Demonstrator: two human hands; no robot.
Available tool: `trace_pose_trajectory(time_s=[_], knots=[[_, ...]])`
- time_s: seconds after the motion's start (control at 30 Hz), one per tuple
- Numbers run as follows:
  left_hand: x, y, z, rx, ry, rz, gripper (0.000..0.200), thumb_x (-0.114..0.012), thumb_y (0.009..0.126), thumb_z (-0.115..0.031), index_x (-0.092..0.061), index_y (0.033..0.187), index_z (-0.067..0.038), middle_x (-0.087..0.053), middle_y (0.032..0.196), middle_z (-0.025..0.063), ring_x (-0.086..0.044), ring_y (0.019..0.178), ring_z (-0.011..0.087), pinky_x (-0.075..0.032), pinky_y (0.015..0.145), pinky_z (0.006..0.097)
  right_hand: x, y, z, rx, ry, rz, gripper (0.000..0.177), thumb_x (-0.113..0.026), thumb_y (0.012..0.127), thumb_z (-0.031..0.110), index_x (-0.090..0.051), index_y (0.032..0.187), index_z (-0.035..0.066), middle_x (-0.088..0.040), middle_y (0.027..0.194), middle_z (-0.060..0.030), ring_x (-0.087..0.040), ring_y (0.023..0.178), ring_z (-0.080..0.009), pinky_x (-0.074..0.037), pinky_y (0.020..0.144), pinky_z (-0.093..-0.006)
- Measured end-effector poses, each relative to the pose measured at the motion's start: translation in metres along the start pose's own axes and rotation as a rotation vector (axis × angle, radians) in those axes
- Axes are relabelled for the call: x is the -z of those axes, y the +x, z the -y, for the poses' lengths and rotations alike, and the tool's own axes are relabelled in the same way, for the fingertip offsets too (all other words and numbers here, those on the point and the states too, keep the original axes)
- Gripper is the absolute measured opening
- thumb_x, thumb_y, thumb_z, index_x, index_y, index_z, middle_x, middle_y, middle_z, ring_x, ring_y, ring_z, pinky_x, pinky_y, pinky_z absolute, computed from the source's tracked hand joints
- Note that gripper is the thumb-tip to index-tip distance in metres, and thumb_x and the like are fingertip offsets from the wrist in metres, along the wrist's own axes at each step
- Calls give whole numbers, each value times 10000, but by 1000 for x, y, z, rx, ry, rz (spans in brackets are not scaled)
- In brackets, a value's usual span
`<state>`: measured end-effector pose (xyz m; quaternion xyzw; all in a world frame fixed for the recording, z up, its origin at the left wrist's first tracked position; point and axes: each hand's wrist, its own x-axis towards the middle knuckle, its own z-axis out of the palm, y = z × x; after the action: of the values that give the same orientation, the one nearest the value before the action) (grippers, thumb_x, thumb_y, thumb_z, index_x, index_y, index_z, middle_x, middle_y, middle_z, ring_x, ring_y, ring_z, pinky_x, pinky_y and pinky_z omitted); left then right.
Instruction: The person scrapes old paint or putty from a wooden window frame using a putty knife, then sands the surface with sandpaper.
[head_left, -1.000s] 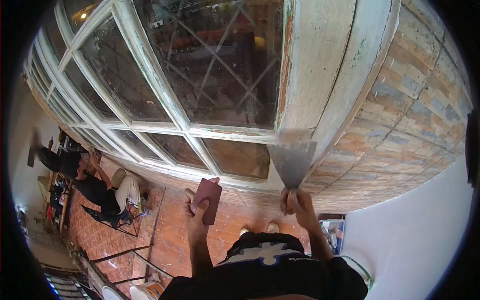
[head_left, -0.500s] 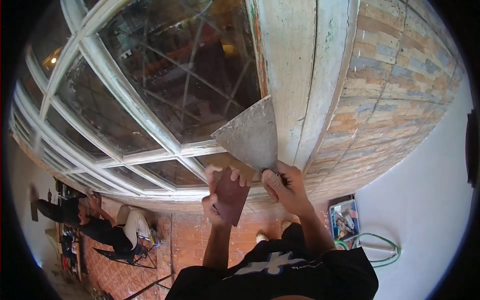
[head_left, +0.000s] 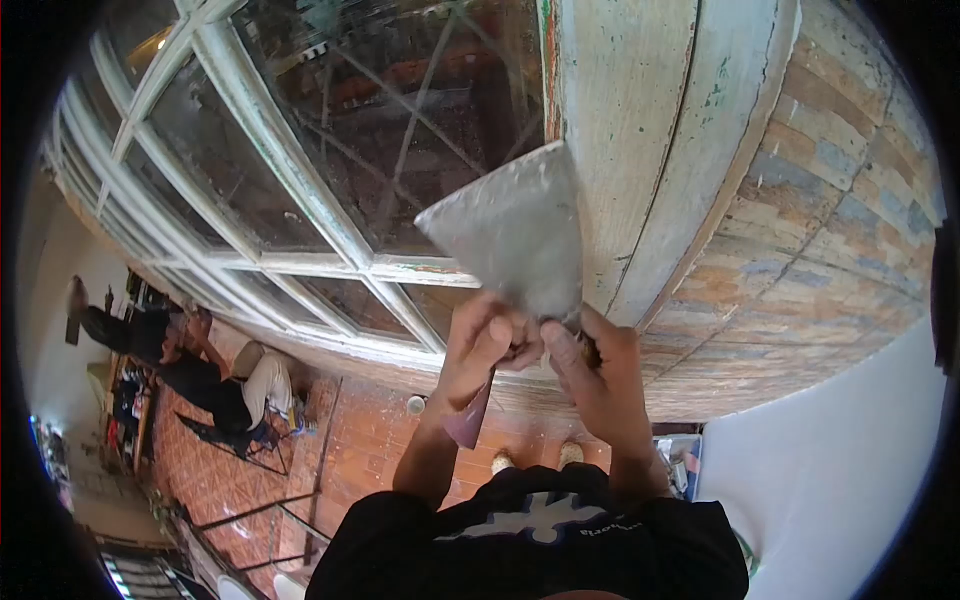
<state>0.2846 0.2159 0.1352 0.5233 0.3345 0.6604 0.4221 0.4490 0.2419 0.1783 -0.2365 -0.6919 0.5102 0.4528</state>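
At the far left, a seated person is seen on a folding chair on the tiled floor, well apart from the work. The glazed window frame is spread across the upper left, its paint worn and flaking. Below its lower rail the left hand is closed on a reddish-brown sanding sheet, which hangs beneath the palm, apparently so that it is at hand while the fingertips are lent to the tool. Those fingertips are laid against the base of the scraper, probably to steady it. The scraper is held upright, its broad blade raised before the frame's right stile; whether its edge touches the wood cannot be told. The handle is enclosed wholly by the right hand, whose grip is shut tight around it, likely for firm control. Further right, the pale wooden post is flanked by the painted brick wall.
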Motion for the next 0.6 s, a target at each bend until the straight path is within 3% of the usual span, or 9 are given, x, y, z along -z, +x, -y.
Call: trace_pose_trajectory(time_s=[0.13, 0.23, 0.27, 0.47, 0.6], knots=[[-45, 30, -33, -22, 207, -238, 276, -669, 948, -247, -687, 967, 28, -616, 692, 4, -511, 598, 51, -367, 529, 209, 18, 13, -1, -44, -260, 36, 221, -607, 964, 153, -602, 1004, -64, -633, 667, -175, -563, 502, -226, -426, 537, -335], [-59, 41, -44, -25, 147, -348, 194, -722, 908, -165, -717, 841, 17, -690, 788, 14, -557, 669, 45, -420, 587, 216, 19, 20, -3, 122, -164, 40, 222, -608, 961, 142, -599, 1018, -72, -649, 715, -195, -604, 535, -243, -437, 542, -341], [-60, 46, -37, -129, 179, -360, 211, -713, 917, -189, -718, 886, 19, -702, 797, 26, -577, 698, 49, -442, 603, 223, 19, 21, -3, 147, -140, 45, 222, -608, 960, 140, -599, 1019, -74, -651, 726, -200, -611, 540, -248, -439, 541, -343], [-72, 47, -34, -238, 279, -497, 232, -680, 932, -188, -696, 975, 40, -718, 887, 106, -671, 729, 129, -538, 621, 258, 27, 22, -4, 80, -54, 110, 208, -619, 954, 133, -600, 992, -70, -630, 701, -200, -591, 517, -265, -419, 508, -350], [-76, 52, -47, -173, 129, -472, 251, -670, 935, -192, -681, 978, 56, -713, 849, 139, -714, 703, 198, -581, 593, 288, 24, 25, -7, 160, -103, 99, 198, -627, 949, 122, -594, 959, -73, -600, 651, -185, -580, 491, -227, -403, 488, -340]])
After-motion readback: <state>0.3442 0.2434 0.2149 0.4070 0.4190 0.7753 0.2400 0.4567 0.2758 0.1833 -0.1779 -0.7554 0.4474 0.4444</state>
